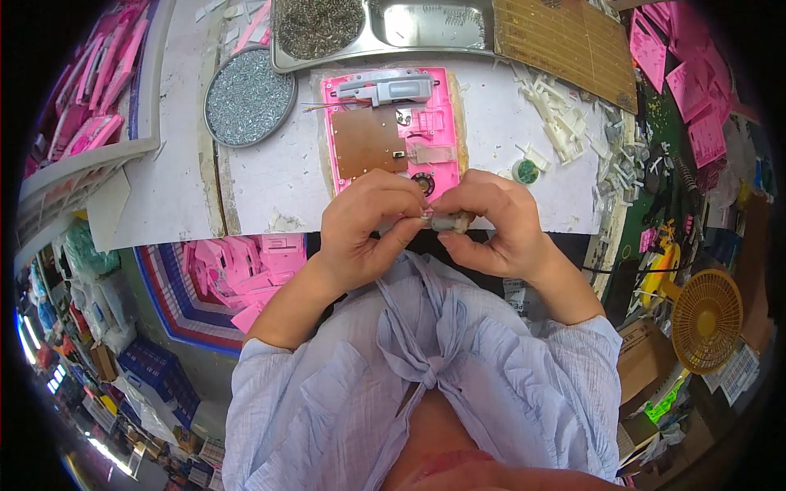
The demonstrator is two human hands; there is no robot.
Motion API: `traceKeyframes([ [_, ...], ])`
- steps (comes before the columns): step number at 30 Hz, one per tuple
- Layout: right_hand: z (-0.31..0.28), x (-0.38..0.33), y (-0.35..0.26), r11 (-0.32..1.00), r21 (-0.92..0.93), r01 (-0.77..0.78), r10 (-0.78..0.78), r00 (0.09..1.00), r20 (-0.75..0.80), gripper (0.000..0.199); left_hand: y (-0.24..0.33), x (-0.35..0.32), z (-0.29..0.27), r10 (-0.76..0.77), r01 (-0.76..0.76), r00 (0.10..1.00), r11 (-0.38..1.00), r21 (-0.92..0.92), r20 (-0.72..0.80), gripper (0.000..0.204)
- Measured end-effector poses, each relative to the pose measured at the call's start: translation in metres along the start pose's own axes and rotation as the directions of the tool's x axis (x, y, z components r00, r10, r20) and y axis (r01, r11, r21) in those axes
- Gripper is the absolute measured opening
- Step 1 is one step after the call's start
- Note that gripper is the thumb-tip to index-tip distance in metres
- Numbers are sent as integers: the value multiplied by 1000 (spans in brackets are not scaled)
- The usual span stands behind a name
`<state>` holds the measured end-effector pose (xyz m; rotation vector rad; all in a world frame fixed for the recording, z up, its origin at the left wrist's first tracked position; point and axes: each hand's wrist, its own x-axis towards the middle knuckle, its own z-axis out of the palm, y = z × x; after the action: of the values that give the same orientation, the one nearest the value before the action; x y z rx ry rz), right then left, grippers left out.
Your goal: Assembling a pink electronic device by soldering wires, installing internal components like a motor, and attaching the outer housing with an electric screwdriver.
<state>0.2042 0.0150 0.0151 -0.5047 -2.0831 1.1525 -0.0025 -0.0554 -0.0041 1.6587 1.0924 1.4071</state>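
Pink plastic housing (391, 131) lying flat on the white bench (270, 176), open side up, with a brown circuit board (366, 141) in its middle, a grey moulded part (385, 87) across its top, a small round black piece near its lower edge. Just in front of it, at the bench edge, both hands meeting over a small grey metal part (449, 221). Left hand (364, 229) curled, fingers and thumb pinched onto the part's left end. Right hand (495, 221) closed around the right end, thumb underneath, grip firm on the same small grey metal part. Hands touching each other at the fingertips, partly covering the housing's near edge.

Left of the housing, a round tin of silvery screws (249, 96). Behind it, a steel tray (385, 29) with two wells, one filled with dark small springs or screws, cannot tell which. Right of the tray, a brown perforated board (565, 41). White plastic bits (557, 119) scattered to the right, beside a small green round piece (526, 171). More pink housings in a basket (246, 274) below the bench
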Motion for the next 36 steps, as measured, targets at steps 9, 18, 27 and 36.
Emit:
traceKeyframes([
  [9, -14, 1, 1, 974, -196, 113, -92, 990, 110, 44, -4, 3, -3, 135, -143, 989, 964, 226, 53, 24],
  [18, -18, -6, 16, 972, -220, 86, -83, 996, 22, 43, -18, 33, -28, 133, -120, 991, 886, 448, 3, 38],
  [27, -36, 17, 35, 920, -374, -119, 87, 991, -101, 33, -29, 15, -33, -104, 121, 992, 635, 763, -71, 18],
  [36, -22, 44, 54, 848, -521, -97, 119, 993, 8, 23, -30, 6, -32, 89, -23, 995, 675, 737, -51, 20],
])
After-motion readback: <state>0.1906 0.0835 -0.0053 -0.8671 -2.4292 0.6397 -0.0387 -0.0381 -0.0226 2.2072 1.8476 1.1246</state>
